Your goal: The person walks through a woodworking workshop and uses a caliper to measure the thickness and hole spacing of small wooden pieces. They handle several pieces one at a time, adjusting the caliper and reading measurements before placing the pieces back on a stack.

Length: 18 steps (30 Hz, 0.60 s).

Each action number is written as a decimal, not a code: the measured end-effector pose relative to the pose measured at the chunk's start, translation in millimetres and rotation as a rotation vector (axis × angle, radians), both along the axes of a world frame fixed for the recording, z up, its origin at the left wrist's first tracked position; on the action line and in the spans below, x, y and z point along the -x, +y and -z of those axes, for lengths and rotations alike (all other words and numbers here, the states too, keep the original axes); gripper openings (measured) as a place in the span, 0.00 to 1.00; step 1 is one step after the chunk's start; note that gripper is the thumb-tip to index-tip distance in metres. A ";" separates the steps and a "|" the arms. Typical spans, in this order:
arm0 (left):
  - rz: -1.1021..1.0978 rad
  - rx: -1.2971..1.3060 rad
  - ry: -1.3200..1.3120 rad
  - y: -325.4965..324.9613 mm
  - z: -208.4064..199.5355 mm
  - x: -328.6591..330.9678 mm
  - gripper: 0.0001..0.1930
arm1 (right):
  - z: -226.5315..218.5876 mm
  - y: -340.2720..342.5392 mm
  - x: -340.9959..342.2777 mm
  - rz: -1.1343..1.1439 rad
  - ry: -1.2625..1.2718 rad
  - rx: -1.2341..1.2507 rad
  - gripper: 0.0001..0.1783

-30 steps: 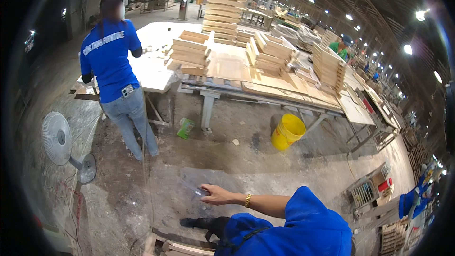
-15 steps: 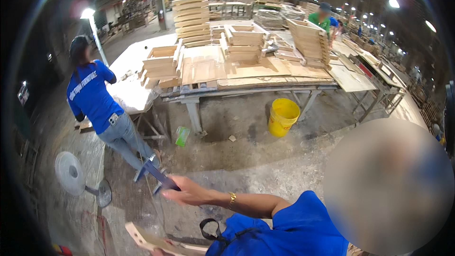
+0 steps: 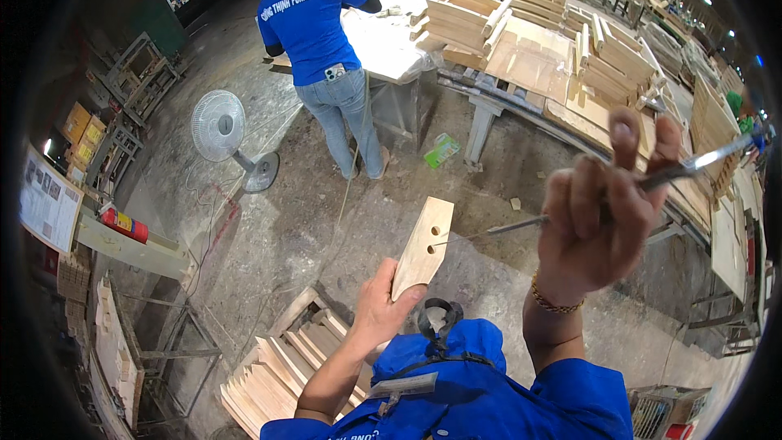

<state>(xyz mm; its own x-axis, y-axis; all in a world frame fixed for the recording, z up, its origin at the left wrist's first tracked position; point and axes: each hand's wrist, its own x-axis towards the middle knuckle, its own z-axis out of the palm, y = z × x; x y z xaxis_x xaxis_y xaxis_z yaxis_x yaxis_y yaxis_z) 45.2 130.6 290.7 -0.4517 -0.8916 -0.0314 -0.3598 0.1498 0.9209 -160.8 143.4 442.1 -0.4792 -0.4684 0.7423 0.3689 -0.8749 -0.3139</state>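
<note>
My left hand [image 3: 381,303] is closed round the lower end of a pale wooden part [image 3: 423,248], which has a slanted top and two round holes in its face. My right hand [image 3: 603,212], with a gold bracelet at the wrist, grips a long metal caliper [image 3: 700,163], blurred and partly hidden by the fingers. One or two of those fingers stick up. From the caliper a thin rod runs leftward to the wooden part, its tip at the lower hole. Whether the tip is inside the hole I cannot tell.
Close by on my left is a stack of wooden slats [image 3: 269,383]. A standing fan [image 3: 224,126] and a person in a blue shirt [image 3: 314,24] are farther off. Beyond is a workbench [image 3: 529,102] with wooden frames. A green packet [image 3: 441,151] lies on the floor.
The view has swung left and down. The wooden part in my left hand has come up in front of me. My right hand has turned the caliper and brought its thin rod to that part.
</note>
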 end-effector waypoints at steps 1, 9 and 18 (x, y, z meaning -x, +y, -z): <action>-0.009 -0.013 0.049 1.4 0.1 0.6 0.22 | 1.2 -3.3 -3.7 0.031 0.035 -0.049 0.30; -0.043 0.102 0.117 6.3 6.7 -34.9 0.20 | 2.3 -13.4 -36.1 0.048 0.058 0.011 0.28; -0.081 0.102 0.099 17.5 12.5 -57.6 0.22 | 13.0 -5.4 -67.2 0.050 0.233 -0.122 0.25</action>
<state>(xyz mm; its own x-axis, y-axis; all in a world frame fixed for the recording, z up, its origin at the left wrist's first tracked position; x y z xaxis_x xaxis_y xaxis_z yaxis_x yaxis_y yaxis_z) 102.9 148.2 278.2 -0.3745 -0.9215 0.1028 -0.2823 0.2189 0.9340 -93.6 138.0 429.2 -0.3272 -0.5415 0.7744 0.2318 -0.8405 -0.4898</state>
